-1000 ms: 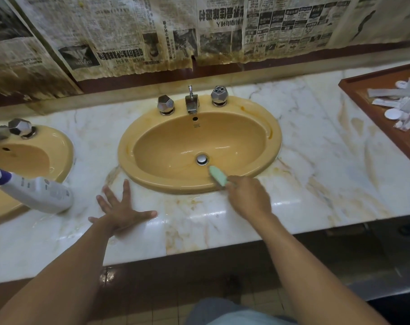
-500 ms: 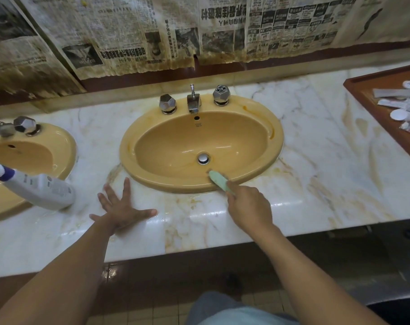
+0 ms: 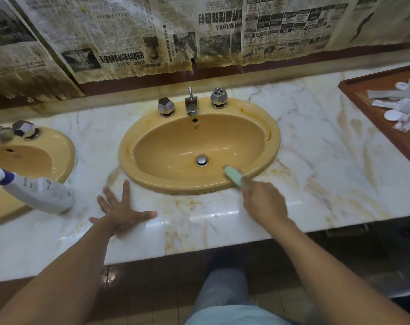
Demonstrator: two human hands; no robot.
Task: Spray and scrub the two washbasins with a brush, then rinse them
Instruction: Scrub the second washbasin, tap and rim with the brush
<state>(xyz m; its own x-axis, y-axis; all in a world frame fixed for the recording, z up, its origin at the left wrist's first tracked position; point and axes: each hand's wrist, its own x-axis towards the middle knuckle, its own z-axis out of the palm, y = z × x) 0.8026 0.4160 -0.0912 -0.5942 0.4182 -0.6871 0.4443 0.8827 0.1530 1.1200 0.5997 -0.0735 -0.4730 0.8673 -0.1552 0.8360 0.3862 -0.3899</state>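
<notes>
Green brush (image 3: 233, 176) slants against the front wall inside yellow washbasin (image 3: 166, 146).

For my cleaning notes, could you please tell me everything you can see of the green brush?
The brush is pale mint green, smooth and plastic-looking, with a rounded, elongated head; its bristles are not visible. The right hand grips its handle, hiding that end. It slants away from the hand, its head resting on the near right inner slope of the right washbasin, just inside the rim and right of the drain. Nothing else touches it.
</notes>
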